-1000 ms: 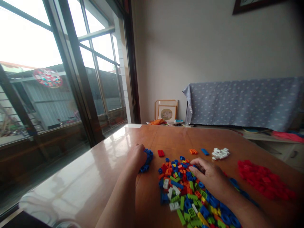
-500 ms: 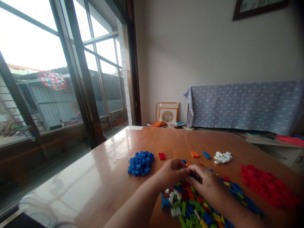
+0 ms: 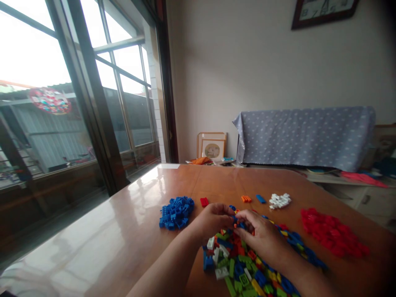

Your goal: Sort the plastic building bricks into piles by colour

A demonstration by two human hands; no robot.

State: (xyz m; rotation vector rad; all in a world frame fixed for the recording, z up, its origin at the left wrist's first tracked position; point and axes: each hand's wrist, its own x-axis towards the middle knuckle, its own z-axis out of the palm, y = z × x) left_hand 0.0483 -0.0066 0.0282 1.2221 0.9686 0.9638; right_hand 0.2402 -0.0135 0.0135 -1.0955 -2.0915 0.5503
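Note:
My left hand point(image 3: 213, 220) and my right hand point(image 3: 258, 231) meet with bent fingers above a mixed pile of toy building bricks point(image 3: 244, 264). Small blue and orange bricks point(image 3: 235, 225) show between the fingertips of both hands. Their exact shapes are partly hidden by the fingers. Green, white, yellow, orange, red and blue pieces make up the pile, which runs under my right forearm. Left of my hands lies a heap of blue bricks point(image 3: 176, 212). Just beyond my left hand is a small red group of bricks point(image 3: 204, 201).
Farther back on the brown table point(image 3: 148, 247) lie orange bricks point(image 3: 246, 199), a blue brick point(image 3: 260, 199) and a white heap point(image 3: 280, 201). A large red heap point(image 3: 332, 231) sits to the right. Glass windows line the left; a spotted cloth point(image 3: 306, 138) covers something behind.
The view has turned slightly right, so the scene shifts left. My fingertips have parted a little, and blue and orange bricks now show between them.

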